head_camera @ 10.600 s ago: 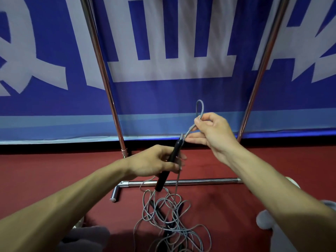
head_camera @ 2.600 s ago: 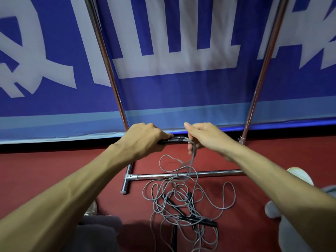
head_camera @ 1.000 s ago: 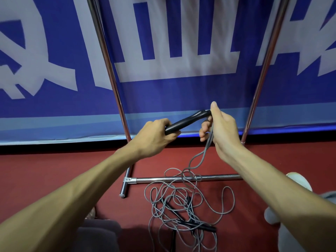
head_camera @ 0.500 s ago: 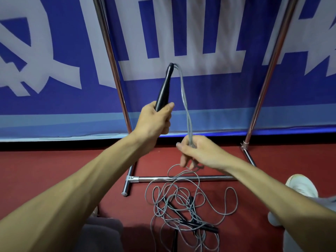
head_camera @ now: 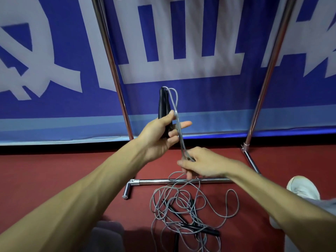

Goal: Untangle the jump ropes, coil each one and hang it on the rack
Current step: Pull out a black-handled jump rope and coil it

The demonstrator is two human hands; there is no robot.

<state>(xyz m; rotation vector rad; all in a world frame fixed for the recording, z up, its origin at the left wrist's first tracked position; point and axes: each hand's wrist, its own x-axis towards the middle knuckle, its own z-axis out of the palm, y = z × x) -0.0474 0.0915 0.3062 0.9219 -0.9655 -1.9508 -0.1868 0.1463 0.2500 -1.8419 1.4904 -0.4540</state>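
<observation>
1. Since half a second ago the left hand [head_camera: 160,131] has stood the black handle [head_camera: 162,104] upright, and the grey cord [head_camera: 180,133] now loops doubled over its top. Thumb and lower fingers grip the handle, with the forefinger stretched out.
2. Just below, the right hand [head_camera: 205,163] pinches both strands.
3. From there the cord drops across the rack's base bar [head_camera: 154,181] into the tangle of ropes [head_camera: 183,213] on the red floor [head_camera: 54,170].
4. Left upright [head_camera: 113,70] and right upright [head_camera: 268,70] flank the hands, with a blue banner [head_camera: 200,99] behind.
5. A white shoe [head_camera: 301,186] sits right of the tangle, and bare floor lies to the left.
</observation>
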